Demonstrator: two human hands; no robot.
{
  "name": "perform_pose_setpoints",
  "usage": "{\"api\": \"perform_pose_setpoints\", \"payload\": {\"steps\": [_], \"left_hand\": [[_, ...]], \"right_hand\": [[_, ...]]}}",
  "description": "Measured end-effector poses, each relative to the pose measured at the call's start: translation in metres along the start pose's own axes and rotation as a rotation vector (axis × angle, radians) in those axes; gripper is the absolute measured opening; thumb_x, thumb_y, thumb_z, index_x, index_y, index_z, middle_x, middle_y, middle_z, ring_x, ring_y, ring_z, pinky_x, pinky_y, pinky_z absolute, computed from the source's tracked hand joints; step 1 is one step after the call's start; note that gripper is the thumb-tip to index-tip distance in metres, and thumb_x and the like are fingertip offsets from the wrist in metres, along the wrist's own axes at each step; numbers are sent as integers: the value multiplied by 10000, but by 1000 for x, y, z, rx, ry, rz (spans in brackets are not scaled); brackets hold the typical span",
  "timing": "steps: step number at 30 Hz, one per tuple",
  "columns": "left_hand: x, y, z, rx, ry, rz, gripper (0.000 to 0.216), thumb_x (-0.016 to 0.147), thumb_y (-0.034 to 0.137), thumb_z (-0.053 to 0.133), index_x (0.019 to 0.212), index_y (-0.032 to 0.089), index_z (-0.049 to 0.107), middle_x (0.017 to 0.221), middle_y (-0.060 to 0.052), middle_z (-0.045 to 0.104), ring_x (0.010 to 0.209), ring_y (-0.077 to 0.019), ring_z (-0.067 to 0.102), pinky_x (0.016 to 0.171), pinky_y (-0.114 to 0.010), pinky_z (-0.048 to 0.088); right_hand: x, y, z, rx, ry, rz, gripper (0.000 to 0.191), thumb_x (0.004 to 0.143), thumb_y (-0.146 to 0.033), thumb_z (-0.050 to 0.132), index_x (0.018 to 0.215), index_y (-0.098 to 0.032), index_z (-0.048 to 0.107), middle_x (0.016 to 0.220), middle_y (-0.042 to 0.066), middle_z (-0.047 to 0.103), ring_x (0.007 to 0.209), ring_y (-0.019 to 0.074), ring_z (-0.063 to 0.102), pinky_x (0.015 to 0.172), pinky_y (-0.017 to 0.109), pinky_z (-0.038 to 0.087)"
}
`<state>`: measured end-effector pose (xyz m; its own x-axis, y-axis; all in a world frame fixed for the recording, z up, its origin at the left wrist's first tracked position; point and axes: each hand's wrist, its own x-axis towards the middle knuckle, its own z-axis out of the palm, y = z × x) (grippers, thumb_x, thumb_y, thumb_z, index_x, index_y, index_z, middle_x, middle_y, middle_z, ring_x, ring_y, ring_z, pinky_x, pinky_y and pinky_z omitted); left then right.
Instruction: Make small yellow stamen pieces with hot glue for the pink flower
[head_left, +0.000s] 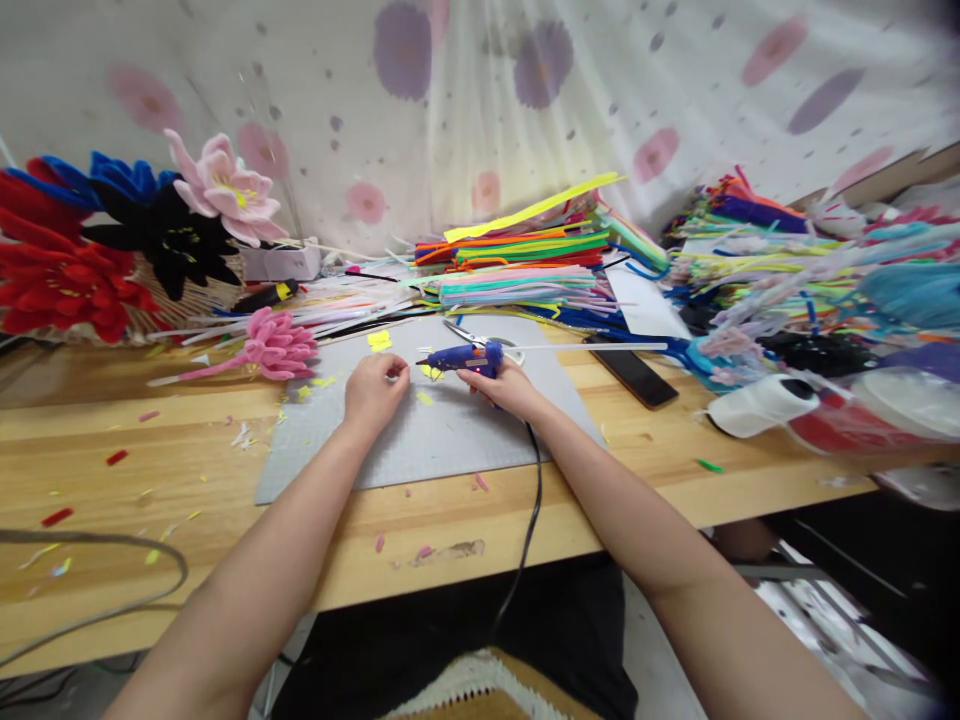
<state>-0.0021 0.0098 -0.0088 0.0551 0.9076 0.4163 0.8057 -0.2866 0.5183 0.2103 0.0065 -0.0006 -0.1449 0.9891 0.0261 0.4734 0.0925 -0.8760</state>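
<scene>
My right hand (508,386) is wrapped round the handle of a blue hot glue gun (459,358), its nozzle pointing left. A long white glue stick (592,347) sticks out of its back end. Just left of the nozzle, my left hand (377,390) has thumb and fingers pinched together; whatever they hold is too small to make out. Both hands are over a grey board (450,440) with yellow scraps (379,341) on it. Scissors (513,354) lie behind the glue gun, partly hidden by it.
A pink pipe-cleaner flower (274,347) lies left of the board. Further left stand red (64,285), black and pale pink flowers. Bundles of coloured pipe cleaners (517,250) are stacked behind. A phone (634,372) and a white bottle (763,405) lie to the right. The gun's black cord (534,510) hangs over the front edge.
</scene>
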Motion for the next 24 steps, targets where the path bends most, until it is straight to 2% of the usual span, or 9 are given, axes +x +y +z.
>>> {"api": "perform_pose_setpoints", "payload": {"steps": [7,24], "left_hand": [[0,2,-1,11,5,15,97,761,240,505,726,198,585,766,-30,640,778,-170,562,739,-291,405],[1,1,0,11,14,47,84,756,226,513,720,200,585,755,-28,639,764,-170,558,732,-293,405]], "right_hand": [[-1,-2,3,5,8,-32,386,693,-561,588,658,-177,603,553,0,567,532,116,516,538,241,407],[-1,-4,3,-27,13,-5,402,689,-562,589,613,-167,586,506,-7,533,507,112,489,543,249,387]]}}
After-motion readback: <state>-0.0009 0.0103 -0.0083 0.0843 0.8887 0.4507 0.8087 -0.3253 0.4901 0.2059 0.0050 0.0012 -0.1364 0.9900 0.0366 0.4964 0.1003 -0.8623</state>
